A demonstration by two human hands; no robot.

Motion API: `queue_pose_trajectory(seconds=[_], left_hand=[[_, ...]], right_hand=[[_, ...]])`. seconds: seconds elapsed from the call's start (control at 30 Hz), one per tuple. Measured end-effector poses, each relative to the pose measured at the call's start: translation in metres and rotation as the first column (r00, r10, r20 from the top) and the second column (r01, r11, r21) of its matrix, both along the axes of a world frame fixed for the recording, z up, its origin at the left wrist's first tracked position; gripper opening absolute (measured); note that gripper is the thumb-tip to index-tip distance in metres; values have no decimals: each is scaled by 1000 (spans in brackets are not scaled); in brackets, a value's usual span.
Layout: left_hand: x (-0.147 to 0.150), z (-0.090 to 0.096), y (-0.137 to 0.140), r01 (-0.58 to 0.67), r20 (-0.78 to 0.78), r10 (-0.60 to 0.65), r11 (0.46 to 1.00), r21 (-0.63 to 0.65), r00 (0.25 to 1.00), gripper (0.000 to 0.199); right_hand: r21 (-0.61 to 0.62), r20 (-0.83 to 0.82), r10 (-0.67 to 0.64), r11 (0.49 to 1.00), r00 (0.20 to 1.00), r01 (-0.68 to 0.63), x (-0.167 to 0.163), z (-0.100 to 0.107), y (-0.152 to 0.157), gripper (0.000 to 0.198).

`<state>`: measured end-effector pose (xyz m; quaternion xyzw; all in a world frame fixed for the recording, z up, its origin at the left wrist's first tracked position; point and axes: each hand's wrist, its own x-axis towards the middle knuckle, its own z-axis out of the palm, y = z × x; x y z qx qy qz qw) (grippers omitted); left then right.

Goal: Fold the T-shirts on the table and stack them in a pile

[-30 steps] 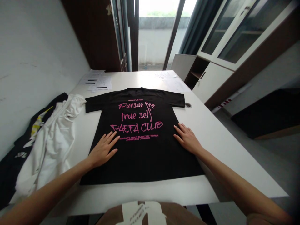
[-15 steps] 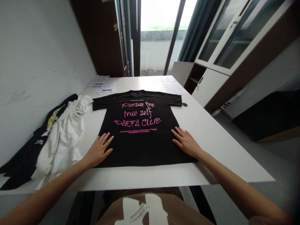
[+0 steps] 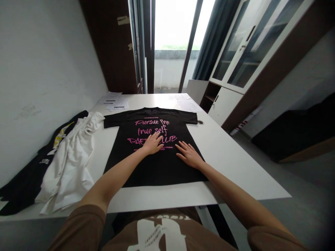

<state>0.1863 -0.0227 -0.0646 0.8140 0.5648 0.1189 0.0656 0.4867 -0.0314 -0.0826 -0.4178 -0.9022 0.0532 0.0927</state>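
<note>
On the white tabletop (image 3: 230, 164) I've got a black tee (image 3: 157, 170) spread flat, pink lettering (image 3: 151, 122) facing up. Left grip (image 3: 152, 143) is open and empty over the print, right grip (image 3: 191, 156) same deal, palm down toward the tee's right side. Rumpled white garment (image 3: 73, 164) lies off to the left.

Mid-frame, a black T-shirt (image 3: 157, 174) with pink lettering (image 3: 152, 122) lies spread on a white table (image 3: 227, 150). The left hand (image 3: 153, 143) covers part of the lettering; the right hand (image 3: 190, 155), fingers spread, is just beside it at right of centre. At frame left lie a crumpled white garment (image 3: 70, 164) and a dark garment (image 3: 26, 181), with papers (image 3: 113, 101) at upper left and a cabinet (image 3: 230, 108) at upper right
</note>
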Motion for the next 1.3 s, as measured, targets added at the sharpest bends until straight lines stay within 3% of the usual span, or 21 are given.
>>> queue_pose_trajectory(seconds=[0.1, 0.23, 0.37, 0.47, 0.6, 0.7, 0.8, 0.83, 0.87, 0.9, 0.97, 1.03, 1.1, 1.17, 1.23, 1.3], left_hand=[[6, -4, 16, -78, -28, 76, 992, -101, 997, 74], [7, -11, 8, -56, -43, 51, 990, -127, 998, 80], [18, -14, -21, 66, -67, -72, 994, -89, 995, 76], [36, -7, -54, 232, -61, -236, 971, -60, 970, 73], [63, 11, -108, 481, 3, -482, 875, -60, 876, 73], [75, 24, -137, 648, 84, -642, 758, -80, 762, 72], [73, 33, -136, 791, 201, -767, 605, -94, 610, 51], [68, 34, -128, 800, 253, -763, 594, -91, 595, 42], [61, 35, -117, 778, 303, -728, 624, -78, 615, 37], [51, 34, -103, 720, 349, -662, 692, -57, 664, 34], [23, 30, -72, 490, 380, -460, 872, 20, 803, 32], [-10, 23, -43, 240, 320, -256, 967, 89, 912, 29], [-41, 15, -19, 9, 192, -34, 992, 129, 981, 26], [-65, 7, 0, -130, 106, 115, 982, 140, 988, 29], [-75, 2, 16, -179, 75, 170, 974, 140, 983, 35], [-73, -1, 32, -181, 62, 174, 974, 133, 983, 41]], right_hand=[[-1, 9, -6, 1000, 1000, 6, 4, -2, 0, 63], [-44, 37, -30, 999, 999, 32, 0, 0, 6, 63], [-72, 34, -118, 990, 992, 120, -17, 5, 22, 61], [-59, 9, -89, 994, 996, 90, -40, 10, 40, 58], [-64, -4, 9, 998, 1000, -9, -75, 17, 63, 58], [-66, -3, 46, 997, 999, -46, -95, 18, 73, 61], [-70, 4, 57, 996, 998, -57, -102, 14, 71, 64], [-69, 10, 61, 996, 998, -60, -100, 11, 69, 64], [-65, 19, 58, 996, 998, -56, -96, 8, 68, 64], [-61, 30, 41, 997, 999, -39, -90, 5, 69, 64], [-59, 59, -49, 997, 997, 52, -72, 1, 74, 65], [-64, 87, -199, 977, 976, 204, -53, 1, 85, 65], [-69, 107, -344, 933, 933, 352, -39, 4, 96, 67], [-59, 111, -416, 904, 903, 424, -40, 7, 100, 69], [-46, 96, -367, 927, 925, 373, -55, 10, 94, 69], [-38, 66, -218, 974, 974, 221, -79, 10, 80, 69]])
